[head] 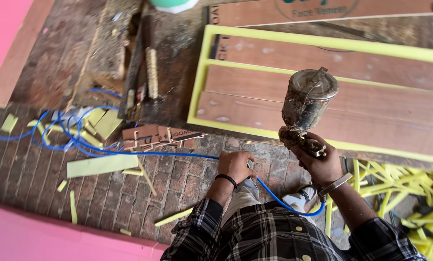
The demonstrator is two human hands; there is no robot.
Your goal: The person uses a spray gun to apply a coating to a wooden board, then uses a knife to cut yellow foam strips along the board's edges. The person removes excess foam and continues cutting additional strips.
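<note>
Just below the yellow frame [204, 72] on the surface, we see the right hand [320, 164] closed on the spray gun [306, 104], cup upright, while the left hand [236, 164] pinches its blue hose [168, 154] trailing leftward.

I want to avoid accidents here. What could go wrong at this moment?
The blue hose lies in loops over the brick floor near the feet; it could snag or trip. The left hand pulls on it, which may jerk the spray gun in the right hand and spoil the yellow frame.
</note>
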